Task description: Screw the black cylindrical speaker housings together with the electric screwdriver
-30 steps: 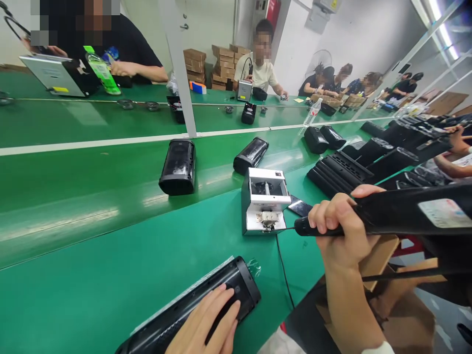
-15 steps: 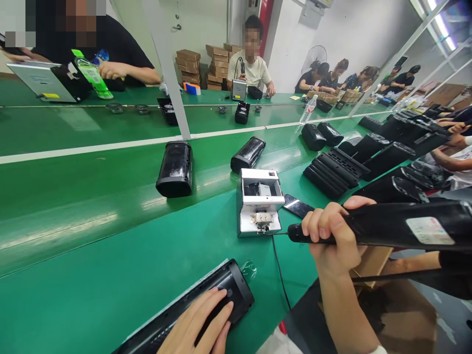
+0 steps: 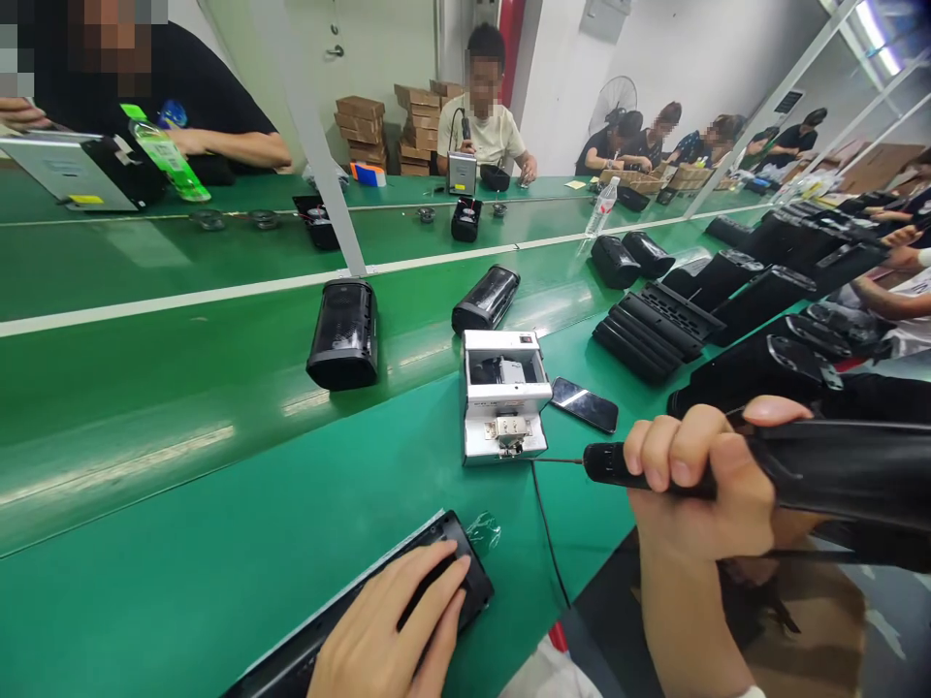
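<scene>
My right hand is wrapped round a black electric screwdriver, its thin bit pointing left at the front of a small white screw-feeding machine. Below and to the left, my left hand lies with fingers spread on the end of a long black housing. Clear plastic film sticks out beside that end. The housing's near part runs out of view at the bottom edge.
A phone lies right of the machine, and a cable runs down from it. Black speaker-like units stand beyond on the green surface. More black housings crowd the right. People sit across the bench.
My right hand and the screwdriver have moved slightly right, uncovering more of the phone. My left hand has shifted a little up on the housing's end. The view has turned slightly.
</scene>
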`<state>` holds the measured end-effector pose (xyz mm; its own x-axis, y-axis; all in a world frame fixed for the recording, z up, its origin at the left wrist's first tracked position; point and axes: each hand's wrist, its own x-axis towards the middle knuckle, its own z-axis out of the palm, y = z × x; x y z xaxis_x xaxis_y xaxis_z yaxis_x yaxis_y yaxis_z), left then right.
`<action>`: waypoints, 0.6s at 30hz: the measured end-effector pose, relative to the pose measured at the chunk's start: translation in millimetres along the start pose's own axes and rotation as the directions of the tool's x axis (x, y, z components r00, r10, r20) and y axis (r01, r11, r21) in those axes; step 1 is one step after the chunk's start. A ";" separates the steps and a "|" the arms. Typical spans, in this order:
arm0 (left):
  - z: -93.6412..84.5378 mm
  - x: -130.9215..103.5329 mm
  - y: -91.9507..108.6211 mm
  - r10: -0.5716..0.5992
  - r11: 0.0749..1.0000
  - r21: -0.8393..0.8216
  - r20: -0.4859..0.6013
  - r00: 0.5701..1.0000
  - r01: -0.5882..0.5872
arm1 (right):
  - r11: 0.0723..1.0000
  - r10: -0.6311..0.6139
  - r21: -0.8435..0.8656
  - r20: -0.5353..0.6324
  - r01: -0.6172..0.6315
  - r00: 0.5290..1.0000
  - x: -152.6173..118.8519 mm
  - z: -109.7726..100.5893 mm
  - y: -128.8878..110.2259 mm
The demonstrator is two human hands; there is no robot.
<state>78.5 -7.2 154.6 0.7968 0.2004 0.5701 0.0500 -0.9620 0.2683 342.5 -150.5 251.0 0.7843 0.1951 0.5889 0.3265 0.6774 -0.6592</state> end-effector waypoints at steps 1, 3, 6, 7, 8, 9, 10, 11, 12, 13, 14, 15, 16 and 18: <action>5.1 14.4 1.0 -0.005 1.000 -0.003 0.005 1.000 0.005 | 1.000 0.009 -0.008 -0.001 -0.009 1.000 -1.8 0.1 2.3; 21.7 46.3 -1.7 -0.004 1.000 0.014 0.055 0.998 0.003 | 1.000 0.017 -0.010 -0.006 -0.017 1.000 -4.4 -1.1 4.5; 55.7 92.1 -16.9 0.016 0.998 0.064 0.199 0.980 -0.029 | 1.000 0.003 0.001 -0.036 -0.003 0.999 -6.0 -7.1 0.4; 66.2 104.3 -23.0 0.025 0.996 0.077 0.247 0.969 -0.045 | 1.000 0.000 0.000 -0.049 0.000 0.999 -6.0 -10.2 -2.3; 75.2 114.1 -28.6 0.031 0.994 0.089 0.287 0.957 -0.059 | 1.000 -0.004 -0.005 -0.060 0.004 0.998 -6.0 -13.7 -5.4; 82.1 121.5 -33.2 0.037 0.992 0.100 0.323 0.946 -0.073 | 1.000 -0.008 -0.015 -0.070 0.007 0.997 -6.0 -17.4 -8.5; 86.7 126.5 -36.5 0.042 0.990 0.108 0.352 0.935 -0.085 | 1.000 -0.015 -0.029 -0.078 0.012 0.997 -6.1 -21.2 -11.4; 89.3 129.4 -38.6 0.046 0.989 0.116 0.374 0.926 -0.096 | 0.999 -0.020 -0.041 -0.085 0.016 0.996 -6.2 -24.9 -13.9; 90.2 130.5 -39.6 0.049 0.987 0.123 0.390 0.920 -0.104 | 0.999 -0.023 -0.048 -0.094 0.019 0.995 -6.3 -28.3 -15.7; 90.0 130.3 -39.9 0.052 0.985 0.128 0.399 0.915 -0.111 | 0.999 -0.024 -0.050 -0.107 0.018 0.994 -6.5 -31.4 -16.9; 89.1 129.2 -39.7 0.054 0.984 0.132 0.404 0.913 -0.117 | 0.999 -0.022 -0.049 -0.123 0.016 0.992 -6.6 -34.1 -17.4; 88.3 127.5 -39.2 0.057 0.983 0.135 0.405 0.913 -0.121 | 0.999 -0.018 -0.046 -0.140 0.011 0.990 -6.7 -36.3 -17.4; 87.8 125.7 -38.6 0.059 0.983 0.136 0.403 0.913 -0.123 | 0.999 -0.014 -0.042 -0.157 0.007 0.987 -6.8 -38.2 -16.9; 88.8 122.0 -37.3 0.061 0.984 0.131 0.395 0.917 -0.121 | 0.999 -0.005 -0.041 -0.184 -0.002 0.983 -7.1 -40.9 -15.7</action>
<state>227.3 36.7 145.2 0.9712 0.0522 0.2324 0.0312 -0.9952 0.0933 353.4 -191.5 238.0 0.8662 0.0578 0.4963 0.3461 0.6470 -0.6794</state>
